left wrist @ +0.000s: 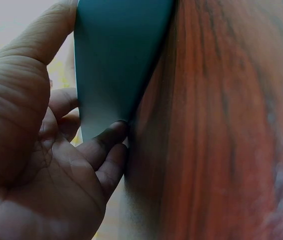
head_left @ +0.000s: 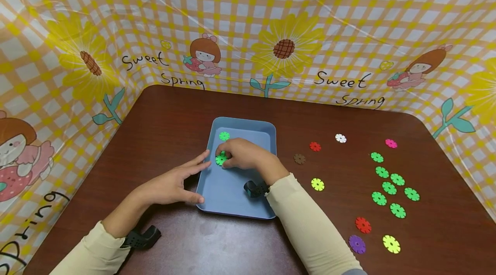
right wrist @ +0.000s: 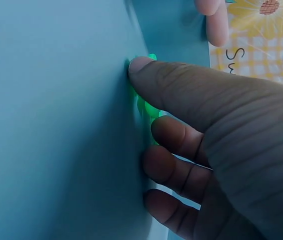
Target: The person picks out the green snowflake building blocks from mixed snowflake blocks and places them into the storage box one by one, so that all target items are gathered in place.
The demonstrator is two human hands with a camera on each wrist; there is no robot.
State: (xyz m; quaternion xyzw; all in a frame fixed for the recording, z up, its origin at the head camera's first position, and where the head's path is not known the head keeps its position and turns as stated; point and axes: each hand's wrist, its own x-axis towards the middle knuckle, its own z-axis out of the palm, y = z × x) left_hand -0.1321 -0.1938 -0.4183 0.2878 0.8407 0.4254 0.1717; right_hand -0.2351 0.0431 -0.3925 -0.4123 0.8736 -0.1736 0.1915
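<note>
Pinching a green disc (head_left: 221, 159) against the floor of the blue tray (head_left: 267, 131), your right hand (head_left: 242, 154) has its thumb and curled fingers (right wrist: 169, 132) closed round the piece, which lies near the tray's left wall and just below a second green disc (head_left: 224, 136) lying loose toward the far end. Your left hand (head_left: 174, 184) rests outside that left wall with fingers nearly straight, fingertips touching the rim and the thumb at the near corner; it holds nothing and merely steadies the tray on the brown table (head_left: 174, 107). Three risks follow from this arrangement, each offered as a judgement. First, your grip sits low on a thin, toothed piece, so the disc may snag a fingertip and flip or slide along the smooth floor as you let go. Second, because your left hand only leans on the rim, a sideways push from the right hand could shift the tray toward it. Third, your right sleeve lies across the near right corner of the tray, so drawing the arm back carelessly could drag that corner or sweep the yellow disc (head_left: 317, 184) beside it. The group of green discs (head_left: 389, 187) on the right lies well apart.
</note>
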